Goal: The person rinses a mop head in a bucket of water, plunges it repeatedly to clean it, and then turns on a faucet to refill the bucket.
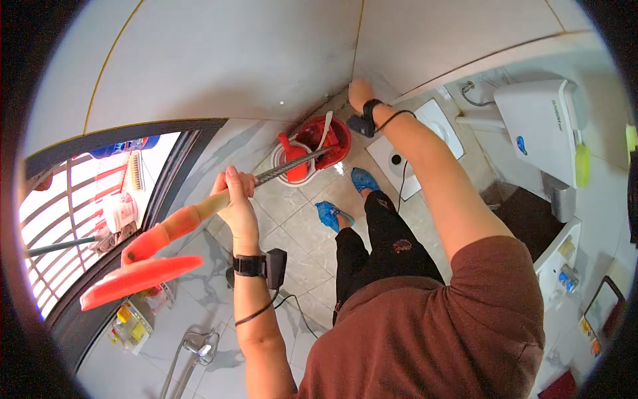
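Down past the pole [211,204], red scoop [296,171] in white bucket [276,158]

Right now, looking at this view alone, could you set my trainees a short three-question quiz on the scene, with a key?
1. True or false: the person's left hand grips the red-headed tool by its handle.
2. Which colour are the shoe covers? A) yellow B) blue C) white
3. Fill in the blank: the white wall tank is on the ____ side of the picture.

Key: 1. True. 2. B. 3. right.
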A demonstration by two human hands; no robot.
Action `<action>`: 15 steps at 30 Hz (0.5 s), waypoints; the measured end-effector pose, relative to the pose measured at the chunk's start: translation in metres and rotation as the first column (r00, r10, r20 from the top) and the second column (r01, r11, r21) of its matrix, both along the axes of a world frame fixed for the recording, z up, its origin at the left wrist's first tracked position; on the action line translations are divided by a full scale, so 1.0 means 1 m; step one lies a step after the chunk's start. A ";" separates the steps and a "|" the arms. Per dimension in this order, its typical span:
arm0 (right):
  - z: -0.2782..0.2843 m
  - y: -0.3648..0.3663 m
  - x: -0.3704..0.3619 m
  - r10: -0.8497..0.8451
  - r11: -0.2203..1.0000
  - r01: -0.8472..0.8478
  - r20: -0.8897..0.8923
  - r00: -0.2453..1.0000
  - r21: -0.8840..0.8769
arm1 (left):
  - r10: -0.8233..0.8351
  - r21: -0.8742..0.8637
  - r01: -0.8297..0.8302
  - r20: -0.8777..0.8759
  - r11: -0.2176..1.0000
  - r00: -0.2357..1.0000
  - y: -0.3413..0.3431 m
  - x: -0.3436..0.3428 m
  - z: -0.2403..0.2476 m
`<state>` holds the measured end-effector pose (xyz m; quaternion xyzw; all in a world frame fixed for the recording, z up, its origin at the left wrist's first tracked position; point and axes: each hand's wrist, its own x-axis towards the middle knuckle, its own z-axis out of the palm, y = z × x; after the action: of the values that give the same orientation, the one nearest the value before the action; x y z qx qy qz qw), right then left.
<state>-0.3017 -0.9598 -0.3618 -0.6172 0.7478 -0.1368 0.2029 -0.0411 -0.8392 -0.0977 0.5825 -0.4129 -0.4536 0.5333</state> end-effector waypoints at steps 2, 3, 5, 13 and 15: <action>-0.021 -0.029 -0.038 0.021 0.999 -0.022 -0.044 0.999 -0.031 | -0.021 -0.012 0.021 -0.040 1.000 0.999 -0.006 -0.015 0.000; -0.015 -0.044 -0.017 0.123 0.988 -0.114 -0.085 0.989 0.106 | 0.013 0.006 -0.013 -0.014 1.000 1.000 0.000 -0.006 0.002; -0.017 -0.066 -0.021 0.206 0.957 -0.170 -0.143 0.968 0.235 | 0.022 0.014 -0.022 -0.014 1.000 1.000 -0.001 -0.005 0.003; -0.041 -0.107 -0.023 0.170 0.983 -0.161 -0.107 0.980 0.088 | 0.005 0.028 -0.005 -0.033 1.000 0.999 -0.009 -0.003 -0.001; -0.070 -0.119 -0.064 0.204 0.977 -0.214 -0.267 0.942 -0.008 | -0.031 0.008 0.032 -0.055 0.999 0.998 -0.019 -0.014 0.002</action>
<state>-0.3661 -1.0786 -0.4321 -0.7094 0.6957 -0.0448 0.1031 -0.0549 -0.8579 -0.0960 0.5654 -0.4053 -0.4797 0.5347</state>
